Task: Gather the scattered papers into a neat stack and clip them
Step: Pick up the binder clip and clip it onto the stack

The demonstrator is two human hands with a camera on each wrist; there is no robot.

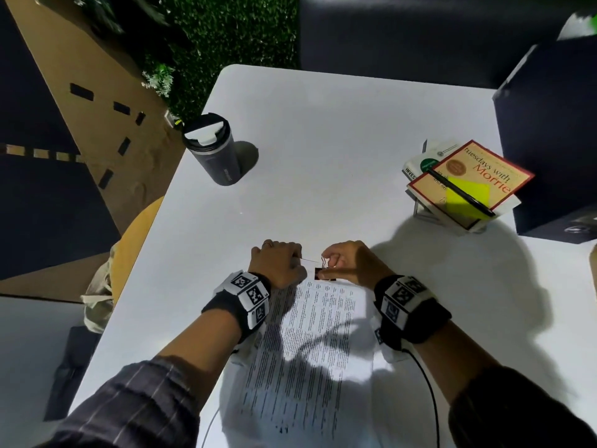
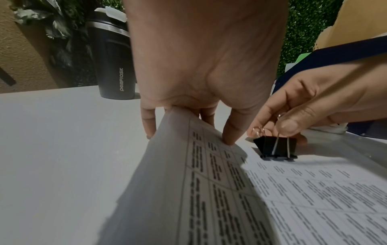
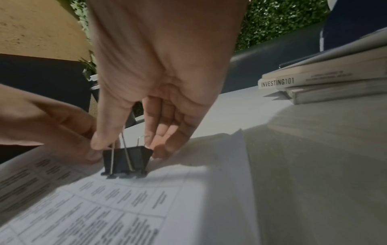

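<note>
A stack of printed papers (image 1: 310,360) lies on the white table (image 1: 323,156) in front of me. A black binder clip (image 1: 324,273) sits on the stack's far edge, its wire handles standing up. My right hand (image 1: 345,263) pinches those handles between thumb and fingers (image 3: 100,144), seen close in the right wrist view with the clip (image 3: 127,160) biting the paper edge. My left hand (image 1: 279,263) grips the far left corner of the stack (image 2: 188,182), thumb on top and fingers behind, lifting that corner a little. The clip (image 2: 276,147) is just right of it.
A dark travel flask (image 1: 213,150) stands at the table's left edge. Stacked books (image 1: 465,179) with a pen (image 1: 458,192) and yellow sticky notes lie at the right, beside a dark box (image 1: 555,134). A cable (image 1: 426,383) runs from my right wrist.
</note>
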